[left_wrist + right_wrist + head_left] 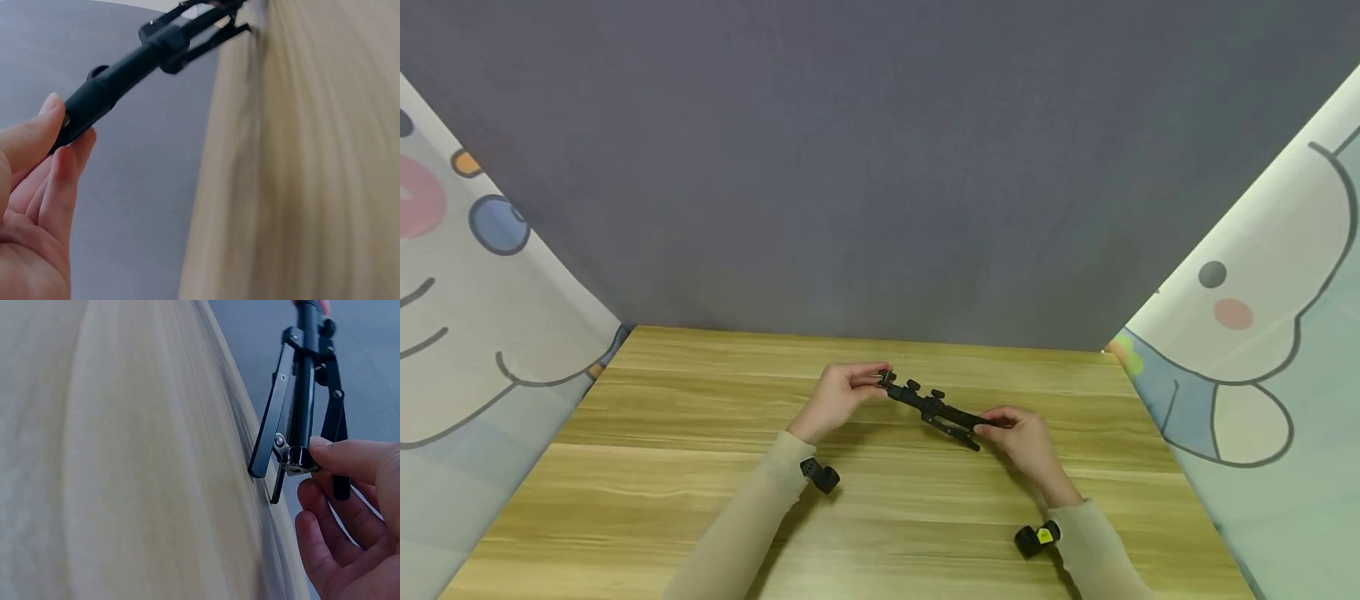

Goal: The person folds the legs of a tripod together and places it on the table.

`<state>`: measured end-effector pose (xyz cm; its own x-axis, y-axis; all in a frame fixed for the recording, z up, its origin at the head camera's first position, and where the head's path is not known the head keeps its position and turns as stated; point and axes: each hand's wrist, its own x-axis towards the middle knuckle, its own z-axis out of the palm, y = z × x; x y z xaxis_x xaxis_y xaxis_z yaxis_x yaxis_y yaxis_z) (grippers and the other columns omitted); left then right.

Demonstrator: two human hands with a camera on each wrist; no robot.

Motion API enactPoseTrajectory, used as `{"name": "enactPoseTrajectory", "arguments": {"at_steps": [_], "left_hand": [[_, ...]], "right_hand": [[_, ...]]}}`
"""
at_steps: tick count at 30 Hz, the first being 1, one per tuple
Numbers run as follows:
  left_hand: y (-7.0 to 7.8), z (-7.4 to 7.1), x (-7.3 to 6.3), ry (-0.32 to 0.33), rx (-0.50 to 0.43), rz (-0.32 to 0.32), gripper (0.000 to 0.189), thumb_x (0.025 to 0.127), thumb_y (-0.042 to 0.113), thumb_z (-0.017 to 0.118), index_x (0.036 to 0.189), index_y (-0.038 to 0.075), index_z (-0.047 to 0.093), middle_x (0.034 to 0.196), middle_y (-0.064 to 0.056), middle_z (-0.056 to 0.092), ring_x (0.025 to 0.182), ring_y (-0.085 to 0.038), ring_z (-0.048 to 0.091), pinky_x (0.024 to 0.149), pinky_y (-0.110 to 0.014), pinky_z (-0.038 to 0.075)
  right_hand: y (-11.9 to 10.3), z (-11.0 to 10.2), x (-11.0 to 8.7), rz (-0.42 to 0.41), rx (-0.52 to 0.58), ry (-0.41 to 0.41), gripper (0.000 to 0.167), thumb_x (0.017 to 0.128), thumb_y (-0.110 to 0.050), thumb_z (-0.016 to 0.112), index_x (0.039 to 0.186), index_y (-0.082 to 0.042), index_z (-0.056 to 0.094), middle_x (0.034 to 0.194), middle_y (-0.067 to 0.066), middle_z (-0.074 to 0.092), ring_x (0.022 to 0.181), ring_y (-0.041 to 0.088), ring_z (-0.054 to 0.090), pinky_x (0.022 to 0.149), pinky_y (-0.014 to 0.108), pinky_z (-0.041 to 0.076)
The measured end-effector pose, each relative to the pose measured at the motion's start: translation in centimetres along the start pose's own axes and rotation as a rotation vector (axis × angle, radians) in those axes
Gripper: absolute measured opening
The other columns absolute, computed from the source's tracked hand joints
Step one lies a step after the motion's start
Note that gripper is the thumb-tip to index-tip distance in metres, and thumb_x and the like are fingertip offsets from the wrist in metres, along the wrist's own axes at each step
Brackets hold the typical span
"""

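A small black tripod [928, 406] is held above the wooden table, stretched between both hands and slanting down to the right in the head view. My left hand [842, 395] pinches its top end, near the black knobs. In the left wrist view the thumb and fingers [61, 181] grip the tube of the tripod [125, 75]. At the leg end, my right hand [1022, 437] pinches the tripod with thumb and fingers. The right wrist view shows the tripod's legs [272, 419] partly spread around the centre tube, the thumb [350, 456] at the tube's lower end.
The wood-grain table [880, 525] lies beneath both hands. A grey wall panel [880, 167] stands behind it, and cartoon-printed sheets [1247, 367] flank both sides. Each wrist wears a black camera band [820, 475].
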<state>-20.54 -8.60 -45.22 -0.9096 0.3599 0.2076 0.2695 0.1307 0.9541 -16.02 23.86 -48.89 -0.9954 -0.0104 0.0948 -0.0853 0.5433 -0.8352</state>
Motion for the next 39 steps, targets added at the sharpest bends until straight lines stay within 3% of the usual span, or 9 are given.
{"name": "enactPoseTrajectory", "arguments": {"at_steps": [6, 13, 19, 31, 39], "left_hand": [[-1.4, -1.1, -1.0, -0.029, 0.091, -0.064, 0.044, 0.085, 0.005, 0.078, 0.127, -0.002, 0.066, 0.122, -0.011, 0.069, 0.106, -0.023, 0.068, 0.083, -0.026, 0.056], [-2.5, -1.6, -1.7, -0.046, 0.196, -0.144, 0.041, 0.084, 0.002, 0.079, 0.124, -0.001, 0.069, 0.118, -0.012, 0.070, 0.098, -0.021, 0.070, 0.077, -0.025, 0.057], [-3.1, -1.9, -2.2, -0.038, 0.258, -0.146, 0.039, 0.083, 0.004, 0.080, 0.121, 0.000, 0.071, 0.119, -0.011, 0.069, 0.097, -0.020, 0.070, 0.079, -0.025, 0.057], [-3.5, -1.9, -2.7, -0.023, 0.354, -0.176, 0.034, 0.083, 0.006, 0.081, 0.116, 0.003, 0.073, 0.112, -0.010, 0.071, 0.094, -0.019, 0.069, 0.077, -0.028, 0.057], [-3.4, -2.2, -2.9, -0.025, 0.375, -0.219, 0.031, 0.084, 0.010, 0.081, 0.115, 0.010, 0.074, 0.112, -0.005, 0.069, 0.098, -0.018, 0.067, 0.083, -0.033, 0.056]], "right_hand": [[-0.1, 0.3, 0.2, 0.033, 0.025, -0.034, 0.018, 0.081, -0.013, 0.084, 0.097, -0.008, 0.079, 0.096, 0.006, 0.074, 0.085, 0.017, 0.066, 0.071, 0.025, 0.053], [0.0, 0.8, 0.5, 0.039, 0.059, -0.053, 0.017, 0.083, -0.009, 0.082, 0.099, -0.006, 0.078, 0.096, 0.007, 0.074, 0.084, 0.017, 0.067, 0.071, 0.025, 0.054], [-0.2, 1.5, 0.8, 0.025, 0.051, -0.051, 0.016, 0.082, -0.010, 0.082, 0.098, -0.008, 0.079, 0.094, 0.005, 0.074, 0.083, 0.015, 0.067, 0.070, 0.025, 0.052], [-0.6, 2.0, 0.8, 0.045, 0.149, -0.070, 0.019, 0.085, -0.006, 0.079, 0.103, -0.002, 0.077, 0.095, 0.010, 0.073, 0.080, 0.016, 0.069, 0.068, 0.025, 0.054], [-0.9, 1.7, 0.6, 0.021, 0.307, -0.099, 0.028, 0.086, -0.002, 0.077, 0.111, 0.009, 0.071, 0.103, 0.020, 0.072, 0.081, 0.017, 0.071, 0.071, 0.026, 0.057]]}}
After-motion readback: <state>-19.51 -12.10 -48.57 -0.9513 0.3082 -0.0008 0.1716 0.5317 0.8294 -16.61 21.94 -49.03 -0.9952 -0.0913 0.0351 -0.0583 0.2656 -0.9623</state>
